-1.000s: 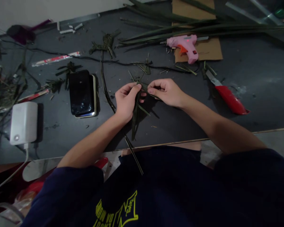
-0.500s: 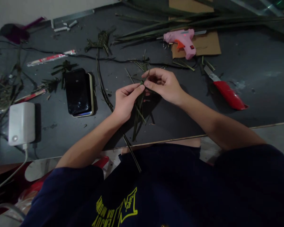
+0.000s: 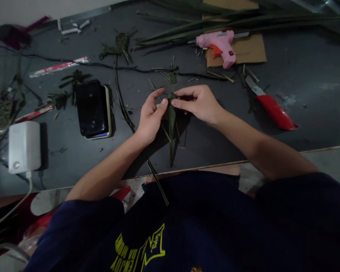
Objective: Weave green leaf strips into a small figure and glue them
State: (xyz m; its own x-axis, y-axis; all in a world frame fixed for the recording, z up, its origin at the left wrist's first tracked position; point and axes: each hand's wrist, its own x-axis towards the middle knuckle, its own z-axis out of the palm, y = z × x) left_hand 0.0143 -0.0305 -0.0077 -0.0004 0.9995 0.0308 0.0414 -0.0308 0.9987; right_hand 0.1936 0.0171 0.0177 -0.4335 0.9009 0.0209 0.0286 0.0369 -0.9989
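A green leaf piece (image 3: 172, 124) with a small knotted top hangs between my hands over the dark table. My right hand (image 3: 200, 104) pinches its top between thumb and fingertips. From the left, my left hand (image 3: 153, 117) touches the top of the same piece, its thumb against the edge and its index finger raised a little apart. Thin leaf strips stick out below my left fingers. Just beyond the hands, small leaf scraps (image 3: 172, 76) lie beside a black cable (image 3: 147, 70).
A pink glue gun (image 3: 225, 47) rests on cardboard (image 3: 251, 49) at the back. A red-handled knife (image 3: 274, 111) lies right. Stacked phones (image 3: 90, 109) and a white power bank (image 3: 25, 147) are left. Long leaves (image 3: 181, 32) cross the back.
The leaf piece has swung from slanting to nearly upright. My left index finger has lifted away from the knot, and the left thumb has shifted slightly left. The view has shifted slightly.
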